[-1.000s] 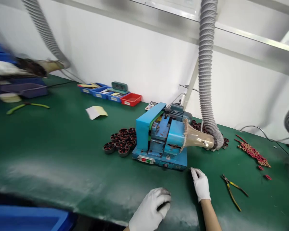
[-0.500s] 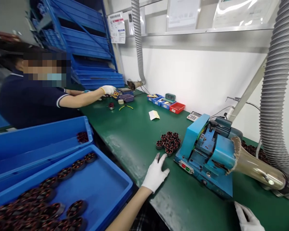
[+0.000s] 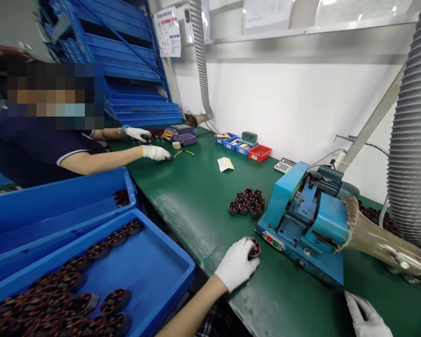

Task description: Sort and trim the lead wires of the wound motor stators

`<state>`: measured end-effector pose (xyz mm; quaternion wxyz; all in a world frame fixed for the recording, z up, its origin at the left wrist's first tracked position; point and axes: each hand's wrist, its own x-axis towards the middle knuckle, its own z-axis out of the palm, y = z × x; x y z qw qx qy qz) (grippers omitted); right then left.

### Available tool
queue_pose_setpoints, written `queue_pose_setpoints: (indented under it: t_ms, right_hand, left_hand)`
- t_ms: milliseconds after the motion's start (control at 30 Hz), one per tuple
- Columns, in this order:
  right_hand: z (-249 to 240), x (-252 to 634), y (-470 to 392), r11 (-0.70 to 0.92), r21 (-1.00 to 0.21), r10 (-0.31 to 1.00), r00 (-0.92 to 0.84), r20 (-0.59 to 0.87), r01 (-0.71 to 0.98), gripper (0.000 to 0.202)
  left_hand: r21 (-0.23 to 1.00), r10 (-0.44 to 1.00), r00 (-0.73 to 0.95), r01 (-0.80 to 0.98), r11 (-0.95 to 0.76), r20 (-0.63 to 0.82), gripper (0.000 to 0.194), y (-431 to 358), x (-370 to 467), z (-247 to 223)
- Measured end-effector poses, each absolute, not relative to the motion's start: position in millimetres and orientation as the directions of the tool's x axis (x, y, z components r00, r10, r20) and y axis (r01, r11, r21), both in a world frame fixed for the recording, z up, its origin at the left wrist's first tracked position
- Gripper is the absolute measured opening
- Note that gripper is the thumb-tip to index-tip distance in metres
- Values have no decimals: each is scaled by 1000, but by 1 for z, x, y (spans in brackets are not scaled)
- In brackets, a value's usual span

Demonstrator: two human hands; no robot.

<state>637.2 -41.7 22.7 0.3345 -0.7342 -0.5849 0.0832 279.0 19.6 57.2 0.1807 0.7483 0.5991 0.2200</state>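
My left hand (image 3: 236, 263), in a white glove, is closed around the side of a motor stator (image 3: 255, 248), a round dark ring with copper windings. The stator is at table height, just left of the blue machine's front corner. Behind it, a cluster of similar stators (image 3: 244, 206) stands on the green table (image 3: 196, 196). My right hand (image 3: 366, 317), also gloved, lies at the lower right by the machine's near corner. Its fingers are loosely bent with a gap between them, and I see nothing held there.
The blue machine (image 3: 305, 224) with its duct (image 3: 386, 243) occupies the right side. At left, a blue tray (image 3: 154, 267) holds many stators. A co-worker's gloved hands (image 3: 156, 152) are at the table's far left. Small bins (image 3: 258, 153) and a calculator (image 3: 284, 165) line the wall.
My left hand has closed on the nearest stator and drawn it away from the cluster, toward me. The co-worker's near hand has moved closer to the table edge. The view has shifted slightly.
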Motion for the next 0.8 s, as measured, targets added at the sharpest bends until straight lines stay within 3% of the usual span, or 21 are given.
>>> queue_pose_setpoints:
  t_ms: [100, 200, 300, 367, 467, 533, 667, 733, 800]
  right_hand:
    - [29, 622, -50, -173, -587, 885, 386, 259, 791, 35]
    - [36, 590, -62, -215, -644, 888, 422, 184, 735, 37]
    - [50, 540, -66, -140, -776, 970, 242, 16, 615, 37]
    - [58, 508, -61, -55, -808, 996, 93, 0, 586, 37]
    - [61, 477, -50, 18, -845, 1000, 0, 21, 534, 24]
    - [57, 469, -46, -12, -890, 999, 52, 14, 456, 17]
    - [51, 477, -48, -177, -979, 922, 365, -130, 98, 22]
    - [58, 490, -52, -111, -987, 861, 486, -152, -112, 27]
    - [70, 503, -57, 26, -985, 808, 583, -80, -172, 26]
  left_hand:
    - [588, 943, 297, 739, -328, 152, 31, -23, 303, 46]
    - [610, 919, 309, 688, -394, 244, 59, -46, 318, 35]
    - [594, 921, 280, 705, -389, 271, 90, -44, 318, 31]
    - [580, 915, 318, 708, -403, 247, 97, -32, 314, 35]
    - [595, 825, 542, 614, -519, 161, 83, -13, 311, 47]
    - [642, 750, 650, 525, -559, 122, 74, -6, 314, 52]
    - [687, 768, 629, 508, -520, 117, 66, -7, 326, 52]
    - [664, 791, 594, 535, -523, 145, 58, -11, 329, 48]
    - [636, 797, 567, 541, -550, 207, 61, -13, 330, 44]
